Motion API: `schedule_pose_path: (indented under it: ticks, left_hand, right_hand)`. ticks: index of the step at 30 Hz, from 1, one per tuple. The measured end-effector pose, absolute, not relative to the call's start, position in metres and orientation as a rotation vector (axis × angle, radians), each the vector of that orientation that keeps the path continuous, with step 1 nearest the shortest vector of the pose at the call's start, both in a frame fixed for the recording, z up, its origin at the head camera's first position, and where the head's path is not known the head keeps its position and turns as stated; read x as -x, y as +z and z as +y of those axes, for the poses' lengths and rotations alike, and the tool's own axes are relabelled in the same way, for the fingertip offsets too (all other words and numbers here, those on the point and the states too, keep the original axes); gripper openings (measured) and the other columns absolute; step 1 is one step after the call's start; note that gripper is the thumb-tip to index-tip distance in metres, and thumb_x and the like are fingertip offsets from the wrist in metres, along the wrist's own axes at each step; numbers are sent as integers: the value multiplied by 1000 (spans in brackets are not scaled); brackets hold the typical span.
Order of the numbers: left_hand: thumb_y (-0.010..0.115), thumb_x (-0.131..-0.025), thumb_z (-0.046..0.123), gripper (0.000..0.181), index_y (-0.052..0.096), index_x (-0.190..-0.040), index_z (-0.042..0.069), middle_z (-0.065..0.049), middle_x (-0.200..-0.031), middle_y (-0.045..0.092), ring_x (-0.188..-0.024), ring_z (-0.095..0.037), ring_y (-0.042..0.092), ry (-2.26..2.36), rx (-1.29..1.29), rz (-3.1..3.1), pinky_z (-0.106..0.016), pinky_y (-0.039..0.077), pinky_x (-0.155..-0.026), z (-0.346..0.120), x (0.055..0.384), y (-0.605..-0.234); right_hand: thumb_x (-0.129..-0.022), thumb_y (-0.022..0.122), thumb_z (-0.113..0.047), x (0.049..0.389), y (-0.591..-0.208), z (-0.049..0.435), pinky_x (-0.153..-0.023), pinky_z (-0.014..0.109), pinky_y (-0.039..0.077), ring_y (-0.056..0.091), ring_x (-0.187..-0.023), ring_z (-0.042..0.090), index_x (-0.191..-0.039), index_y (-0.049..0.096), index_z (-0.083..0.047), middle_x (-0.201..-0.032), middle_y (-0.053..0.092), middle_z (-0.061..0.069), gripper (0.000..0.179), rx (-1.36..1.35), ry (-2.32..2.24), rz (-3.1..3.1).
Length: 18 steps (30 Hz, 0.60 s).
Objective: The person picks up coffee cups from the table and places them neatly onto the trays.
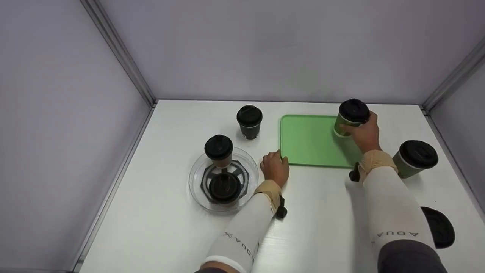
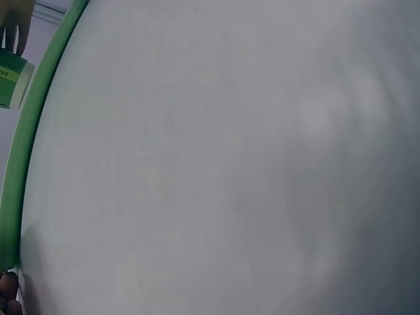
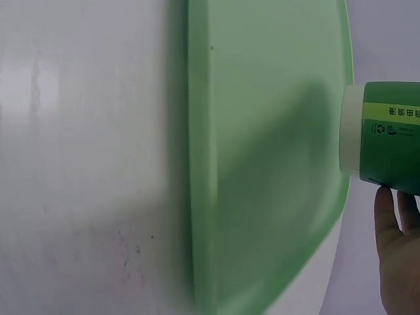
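In the head view, my right hand (image 1: pixel 365 132) grips a green paper cup (image 1: pixel 346 127) with a black lid, over the back right part of a green tray (image 1: pixel 307 140). The right wrist view shows the cup's white base rim (image 3: pixel 351 131); whether it touches the tray I cannot tell. My left hand (image 1: pixel 276 168) is at the tray's front left corner, fingers curled against the edge. Only fingertips (image 2: pixel 9 289) of it show in the left wrist view, beside the tray's rim (image 2: pixel 26 144).
A clear round dish (image 1: pixel 195 189) left of the tray carries a small lidded cup (image 1: pixel 221 161) and another black-lidded cup (image 1: pixel 224 187). Behind it stands a dark lidded cup (image 1: pixel 250 123). On the right are a green lidded cup (image 1: pixel 413 159) and a partly hidden black lid (image 1: pixel 439 229).
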<state>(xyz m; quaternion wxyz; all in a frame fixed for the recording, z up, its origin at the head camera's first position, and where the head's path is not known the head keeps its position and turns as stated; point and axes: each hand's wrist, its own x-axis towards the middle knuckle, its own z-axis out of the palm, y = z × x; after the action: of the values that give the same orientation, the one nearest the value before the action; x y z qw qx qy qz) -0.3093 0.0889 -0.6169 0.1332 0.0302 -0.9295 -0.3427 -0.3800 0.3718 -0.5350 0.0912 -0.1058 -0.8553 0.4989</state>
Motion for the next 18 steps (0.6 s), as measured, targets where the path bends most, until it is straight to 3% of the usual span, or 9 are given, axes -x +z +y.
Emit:
schedule_pose_path:
  ticks: [18]
  left_hand:
    - [64, -94, 28, 32, 69, -121, 13, -3, -106, 66, -104, -25, 57, -947, -104, -2731, -43, 40, -89, 88, 311, -616]
  right_hand:
    - [-78, 81, -41, 385, -547, 366, -112, 44, 23, 27, -140, 32, -153, 8, -4, -152, 29, 22, 110, 362, 1471, -2578]
